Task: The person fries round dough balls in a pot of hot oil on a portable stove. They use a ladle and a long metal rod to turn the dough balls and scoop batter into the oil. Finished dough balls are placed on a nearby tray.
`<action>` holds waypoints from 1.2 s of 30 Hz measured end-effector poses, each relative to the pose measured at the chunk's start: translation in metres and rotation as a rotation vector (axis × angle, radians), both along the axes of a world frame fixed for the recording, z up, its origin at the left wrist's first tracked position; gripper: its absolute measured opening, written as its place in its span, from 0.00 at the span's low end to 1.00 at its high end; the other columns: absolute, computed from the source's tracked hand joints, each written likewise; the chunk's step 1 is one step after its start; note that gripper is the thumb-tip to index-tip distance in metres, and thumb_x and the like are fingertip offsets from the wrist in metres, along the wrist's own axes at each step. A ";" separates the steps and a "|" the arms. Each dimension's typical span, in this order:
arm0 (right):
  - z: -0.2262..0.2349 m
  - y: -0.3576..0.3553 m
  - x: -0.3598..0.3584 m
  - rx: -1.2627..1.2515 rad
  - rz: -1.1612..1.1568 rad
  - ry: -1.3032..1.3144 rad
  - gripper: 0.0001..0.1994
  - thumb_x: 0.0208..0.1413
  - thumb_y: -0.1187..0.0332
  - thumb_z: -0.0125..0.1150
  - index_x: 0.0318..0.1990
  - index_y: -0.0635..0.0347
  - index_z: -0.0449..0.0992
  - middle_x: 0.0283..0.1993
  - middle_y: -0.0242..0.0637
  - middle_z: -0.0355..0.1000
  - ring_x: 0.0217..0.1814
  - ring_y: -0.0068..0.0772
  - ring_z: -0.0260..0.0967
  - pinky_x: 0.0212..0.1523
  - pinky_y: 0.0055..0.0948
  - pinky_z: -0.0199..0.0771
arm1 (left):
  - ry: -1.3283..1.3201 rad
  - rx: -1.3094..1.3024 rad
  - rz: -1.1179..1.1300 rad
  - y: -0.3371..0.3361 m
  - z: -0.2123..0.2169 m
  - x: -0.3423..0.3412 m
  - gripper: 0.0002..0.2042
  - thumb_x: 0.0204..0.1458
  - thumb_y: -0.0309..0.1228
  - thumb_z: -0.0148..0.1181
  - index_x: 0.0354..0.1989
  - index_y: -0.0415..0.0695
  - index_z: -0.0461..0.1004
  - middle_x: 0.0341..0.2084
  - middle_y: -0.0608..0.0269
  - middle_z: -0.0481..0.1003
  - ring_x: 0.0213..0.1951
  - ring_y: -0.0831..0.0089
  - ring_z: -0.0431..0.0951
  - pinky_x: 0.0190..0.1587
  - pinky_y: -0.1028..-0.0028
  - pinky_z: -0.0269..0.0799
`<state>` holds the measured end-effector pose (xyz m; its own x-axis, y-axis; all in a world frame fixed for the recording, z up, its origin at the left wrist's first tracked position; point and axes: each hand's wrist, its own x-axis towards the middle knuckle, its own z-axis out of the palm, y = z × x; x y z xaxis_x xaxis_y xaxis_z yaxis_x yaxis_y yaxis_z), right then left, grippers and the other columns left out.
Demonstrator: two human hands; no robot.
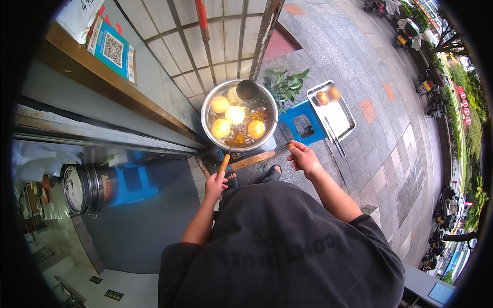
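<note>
A wide metal pan (206, 119) of bubbling oil stands in front of me, with several round golden fritters (235, 115) floating in it. My left hand (215, 186) is closed round the wooden handle of a thin metal skewer-like tool (224, 163), whose tip reaches into the near side of the oil. My right hand (305, 158) grips a wooden-ended handle (291, 146) to the right of the pan; a thin dark rod runs from it toward the pan. A dark round ladle (248, 91) rests over the far rim. I cannot tell whether that rod joins the ladle.
Right of the pan, a blue plastic stool (307, 109) stands beside a metal tray (339, 115) with browned fritters (323, 97) and tongs (334, 136). A leafy plant (285, 84) grows behind. Tiled wall (226, 38) borders the pan; a large tub (77, 190) stands left.
</note>
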<state>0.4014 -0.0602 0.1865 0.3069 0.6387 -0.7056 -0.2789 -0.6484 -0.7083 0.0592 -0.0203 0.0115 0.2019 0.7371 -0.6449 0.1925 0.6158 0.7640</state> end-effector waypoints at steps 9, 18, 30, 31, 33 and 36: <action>0.010 -0.032 0.006 0.002 0.123 -0.219 0.24 0.60 0.65 0.57 0.63 0.58 0.66 0.28 0.32 0.72 0.22 0.20 0.67 0.22 0.22 0.68 | 0.021 -0.009 -0.006 -0.001 -0.002 0.000 0.21 0.60 0.48 0.53 0.40 0.39 0.74 0.27 0.61 0.78 0.19 0.78 0.75 0.23 0.78 0.69; 0.011 -0.069 0.023 -0.103 0.327 -0.611 0.22 0.59 0.60 0.57 0.61 0.48 0.70 0.36 0.34 0.78 0.30 0.24 0.75 0.33 0.28 0.76 | 0.018 -0.040 -0.036 0.001 -0.007 -0.002 0.20 0.60 0.48 0.53 0.43 0.40 0.72 0.30 0.59 0.78 0.19 0.77 0.76 0.21 0.80 0.69; 0.021 -0.070 0.036 -0.061 0.646 -1.099 0.19 0.57 0.58 0.56 0.56 0.44 0.74 0.45 0.36 0.78 0.47 0.44 0.75 0.49 0.40 0.74 | 0.019 -0.040 -0.041 -0.003 -0.004 0.001 0.20 0.60 0.48 0.54 0.43 0.41 0.73 0.30 0.60 0.78 0.18 0.78 0.75 0.21 0.80 0.68; 0.022 -0.068 0.037 -0.067 0.657 -1.089 0.19 0.57 0.58 0.56 0.56 0.44 0.74 0.45 0.37 0.78 0.48 0.44 0.75 0.48 0.41 0.74 | 0.006 -0.028 -0.033 -0.004 -0.003 0.001 0.20 0.60 0.48 0.54 0.43 0.40 0.73 0.29 0.61 0.78 0.18 0.78 0.75 0.22 0.80 0.69; 0.025 -0.065 0.040 -0.090 0.690 -1.073 0.19 0.57 0.57 0.56 0.56 0.43 0.74 0.45 0.37 0.78 0.47 0.44 0.75 0.48 0.41 0.74 | 0.011 -0.007 -0.016 -0.006 -0.003 0.001 0.20 0.60 0.48 0.53 0.42 0.39 0.74 0.27 0.62 0.77 0.18 0.79 0.75 0.22 0.79 0.69; 0.028 -0.060 0.047 -0.134 0.750 -1.040 0.20 0.57 0.56 0.56 0.57 0.43 0.73 0.45 0.39 0.78 0.48 0.45 0.75 0.48 0.42 0.74 | 0.018 -0.010 -0.015 -0.007 -0.002 0.001 0.20 0.61 0.48 0.53 0.42 0.39 0.74 0.27 0.62 0.77 0.19 0.78 0.75 0.22 0.79 0.69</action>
<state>0.4485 -0.1199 0.2150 0.3473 0.8361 -0.4247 0.8230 -0.4889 -0.2894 0.0598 -0.0269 0.0096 0.2010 0.7276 -0.6559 0.2150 0.6205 0.7542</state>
